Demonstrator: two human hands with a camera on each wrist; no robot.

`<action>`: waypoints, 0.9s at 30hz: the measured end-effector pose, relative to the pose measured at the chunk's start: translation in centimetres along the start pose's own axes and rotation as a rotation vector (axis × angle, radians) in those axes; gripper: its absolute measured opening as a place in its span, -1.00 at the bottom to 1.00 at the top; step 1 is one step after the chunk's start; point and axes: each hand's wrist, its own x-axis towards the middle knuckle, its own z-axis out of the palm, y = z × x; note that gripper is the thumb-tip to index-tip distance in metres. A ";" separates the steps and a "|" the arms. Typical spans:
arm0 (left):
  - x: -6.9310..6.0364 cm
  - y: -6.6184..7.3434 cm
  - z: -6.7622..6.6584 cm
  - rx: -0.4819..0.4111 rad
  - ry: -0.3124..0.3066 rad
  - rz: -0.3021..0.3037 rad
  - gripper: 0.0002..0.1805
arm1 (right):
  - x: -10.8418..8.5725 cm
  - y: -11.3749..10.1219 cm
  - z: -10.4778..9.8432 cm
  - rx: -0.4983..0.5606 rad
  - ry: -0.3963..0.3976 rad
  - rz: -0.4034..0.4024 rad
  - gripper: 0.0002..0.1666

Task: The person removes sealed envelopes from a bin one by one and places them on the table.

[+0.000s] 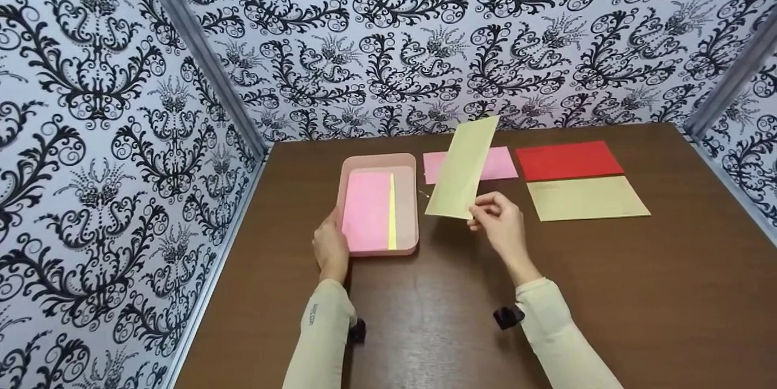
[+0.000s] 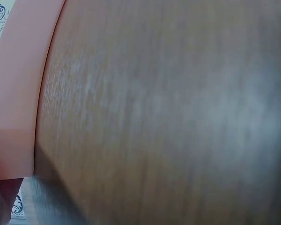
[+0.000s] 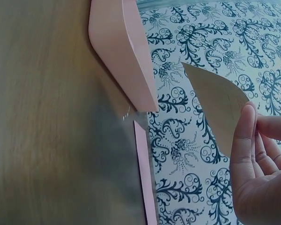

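Observation:
In the head view my right hand [image 1: 501, 228] pinches a pale yellow envelope-sized paper [image 1: 461, 164] by its lower right corner. The paper stands tilted above the table, partly covering a pink paper [image 1: 499, 163] behind it. Thumb and index finger grip the same yellow paper [image 3: 218, 103] in the right wrist view. My left hand [image 1: 331, 248] holds the left side of a shallow pink tray [image 1: 417, 210], its fingers partly hidden by the wall. Inside the tray lies a pink paper [image 1: 367, 210], with a narrow strip of bright yellow paper [image 1: 392, 219] showing at its right edge.
On the right of the brown table [image 1: 425, 316] lie a red paper [image 1: 567, 160] and, just nearer, another pale yellow paper [image 1: 589, 198]. Patterned walls [image 1: 400, 43] stand behind and at both sides. Black wrist cameras [image 1: 508, 317] sit at both cuffs.

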 end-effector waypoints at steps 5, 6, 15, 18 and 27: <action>0.3 -0.1 -0.1 0.021 -0.001 0.001 -0.51 | -0.3 0.4 -0.6 0.004 0.011 0.017 -0.84; 0.3 -0.1 -0.2 0.019 -0.002 -0.006 -0.51 | -0.4 0.5 -0.7 0.006 0.013 0.022 -0.83; 0.1 0.0 0.0 -0.001 -0.006 -0.036 -0.51 | -1.2 0.9 -1.2 0.033 0.031 0.073 -0.75; 0.0 -0.1 0.0 -0.004 -0.004 -0.040 -0.50 | -1.4 1.1 -1.2 0.042 0.036 0.084 -0.76; 0.0 -0.1 0.1 -0.014 0.006 -0.019 -0.51 | -2.4 2.0 -1.1 0.087 0.062 0.123 -0.79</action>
